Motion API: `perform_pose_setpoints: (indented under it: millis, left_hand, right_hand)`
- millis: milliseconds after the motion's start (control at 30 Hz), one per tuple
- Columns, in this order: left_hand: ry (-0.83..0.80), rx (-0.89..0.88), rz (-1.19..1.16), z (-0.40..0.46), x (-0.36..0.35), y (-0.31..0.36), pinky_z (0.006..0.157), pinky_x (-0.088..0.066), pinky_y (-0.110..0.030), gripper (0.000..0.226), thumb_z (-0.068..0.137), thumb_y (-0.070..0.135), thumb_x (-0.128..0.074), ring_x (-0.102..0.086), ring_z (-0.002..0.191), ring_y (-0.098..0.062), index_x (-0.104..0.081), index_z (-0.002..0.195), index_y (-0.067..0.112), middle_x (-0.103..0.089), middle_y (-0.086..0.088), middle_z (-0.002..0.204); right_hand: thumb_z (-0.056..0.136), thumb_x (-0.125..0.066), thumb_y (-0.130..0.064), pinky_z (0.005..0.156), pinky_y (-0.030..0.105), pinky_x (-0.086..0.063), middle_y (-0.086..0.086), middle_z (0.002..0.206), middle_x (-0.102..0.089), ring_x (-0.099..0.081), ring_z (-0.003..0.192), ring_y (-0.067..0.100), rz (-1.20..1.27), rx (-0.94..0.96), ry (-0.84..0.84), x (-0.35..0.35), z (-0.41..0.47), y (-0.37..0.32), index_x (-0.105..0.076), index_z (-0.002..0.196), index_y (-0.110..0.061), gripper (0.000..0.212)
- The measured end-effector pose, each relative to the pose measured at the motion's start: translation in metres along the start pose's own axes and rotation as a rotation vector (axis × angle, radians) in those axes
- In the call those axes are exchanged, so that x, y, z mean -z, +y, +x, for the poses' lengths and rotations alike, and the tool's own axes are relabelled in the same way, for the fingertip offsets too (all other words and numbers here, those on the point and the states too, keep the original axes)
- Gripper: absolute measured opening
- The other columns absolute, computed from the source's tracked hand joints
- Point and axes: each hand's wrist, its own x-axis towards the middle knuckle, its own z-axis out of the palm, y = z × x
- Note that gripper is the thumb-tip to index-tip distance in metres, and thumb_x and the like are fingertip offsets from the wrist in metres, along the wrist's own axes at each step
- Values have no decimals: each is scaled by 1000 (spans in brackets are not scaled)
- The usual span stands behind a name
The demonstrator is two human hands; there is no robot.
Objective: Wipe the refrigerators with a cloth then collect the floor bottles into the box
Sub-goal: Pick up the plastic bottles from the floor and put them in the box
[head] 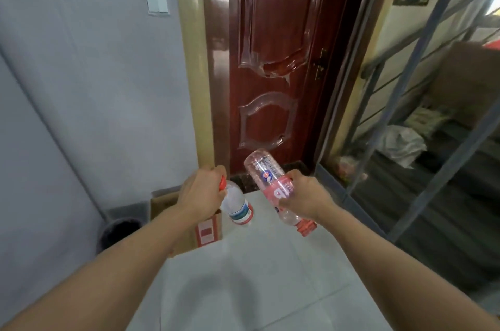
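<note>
Plastic bottles [238, 206]: two (one per hand [201, 192]).

The left hand [201, 192] covers the neck of its red-capped bottle [238, 207]. The cardboard box [205, 227] sits mostly behind that forearm, its inside unseen. The pink-labelled bottle [273, 190] has print too blurred to read. The bin [119, 230] is half hidden.

Bottles: 2, a clear bottle with red cap [238, 207] and a pink-labelled bottle [273, 190] (both empty plastic)
Hands: 2, left hand [201, 192], right hand [305, 195]
Cardboard box [208, 230]: 1
Bin [119, 230]: 1
Door [270, 60]: 1
</note>
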Motion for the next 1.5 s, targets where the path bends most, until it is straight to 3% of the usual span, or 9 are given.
perform_pose_setpoints:
  millis: [267,400,500,733,1033,1200,1333,1500]
  left_hand:
    - [-51,50,5,158,-36,25,80,-52,-39,18,86,20,-62,-57,88,-24,-55,101,16,-58,-7,99]
    - [-17,122,11,212,-42,21,77,-51,-32,17,87,22,-62,-56,83,-20,-55,100,16,-59,-6,97]
    - [19,201,11,248,-49,13,73,-45,-26,22,86,24,-63,-53,83,-17,-55,106,16,-56,-4,97]
    - [107,494,29,317,-71,-10,74,-46,-28,27,87,23,-62,-56,89,-22,-53,111,15,-59,-7,104]
    - [163,967,-50,340,-103,-22,77,-49,-42,16,84,16,-54,-56,91,-30,-56,100,11,-60,-9,103]
    - [213,1202,-70,336,-125,-58,68,-49,-36,11,90,16,-51,-54,77,-24,-55,100,13,-62,-7,96]
    - [233,1312,-131,345,-148,-100,69,-52,-37,10,90,17,-54,-56,77,-22,-55,99,13,-61,-7,92]
    - [215,1399,-188,356,-177,-146,58,-36,-23,7,89,21,-57,-51,73,-16,-51,93,19,-59,-3,90]
  right_hand:
    - [73,-75,-41,75,28,-46,6,114,-62,-62,99,26,1,55,-48,35,159,38,-45,122,-18,62]
    - [72,-76,-38,77,30,-49,7,114,-62,-62,98,26,-1,111,-108,46,226,35,-45,121,-18,62]
    - [72,-77,-36,81,31,-49,7,116,-62,-62,101,27,7,183,-146,48,279,28,-46,122,-18,61]
    - [74,-74,-35,87,38,-52,11,117,-62,-61,104,30,-57,475,-263,44,420,0,-46,120,-16,57]
    - [72,-76,-36,87,37,-52,7,115,-63,-62,102,28,-103,749,-523,-10,527,-53,-50,122,-18,59]
    - [73,-75,-31,84,37,-53,7,112,-62,-62,97,27,-127,874,-634,-57,553,-101,-47,121,-17,57]
    - [74,-74,-30,80,38,-56,3,107,-62,-63,90,22,-131,884,-705,-96,577,-134,-47,118,-19,53]
    - [75,-73,-31,73,30,-51,5,109,-61,-60,88,20,-208,910,-741,-144,609,-171,-46,120,-16,54]
